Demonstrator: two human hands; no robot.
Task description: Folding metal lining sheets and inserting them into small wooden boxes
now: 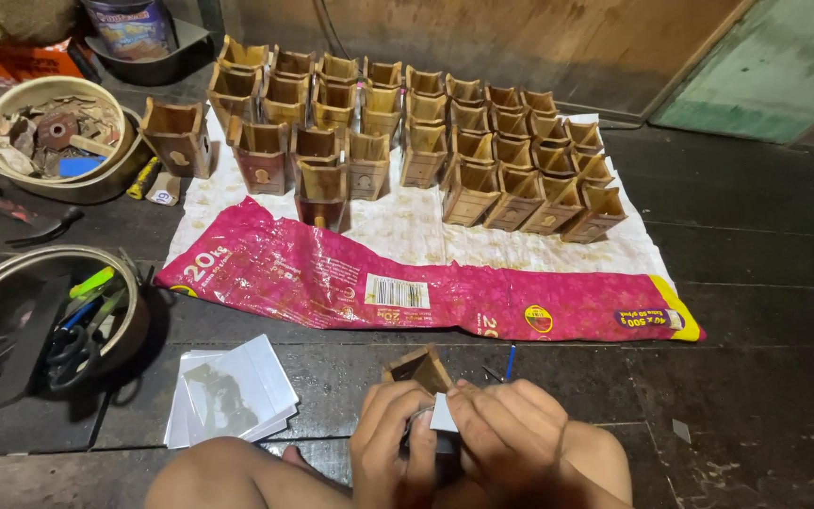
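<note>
My left hand point(390, 441) and my right hand point(506, 435) meet at the bottom centre, over my crossed legs. Together they grip a small open-topped wooden box point(419, 369), whose upper end sticks out above my fingers. A small white card point(444, 415) is pinched against it between my two hands. Beyond them, on a pink and white sack point(426, 294) spread on the dark plank floor, several finished wooden boxes point(407, 141) of the same kind stand in rows.
A stack of white cards point(233, 391) lies left of my knee. A metal pot point(44, 316) with scissors and pens sits at the left, and a bowl point(54, 137) of small metal parts stands behind it. A blue pen point(510, 362) lies near my hands.
</note>
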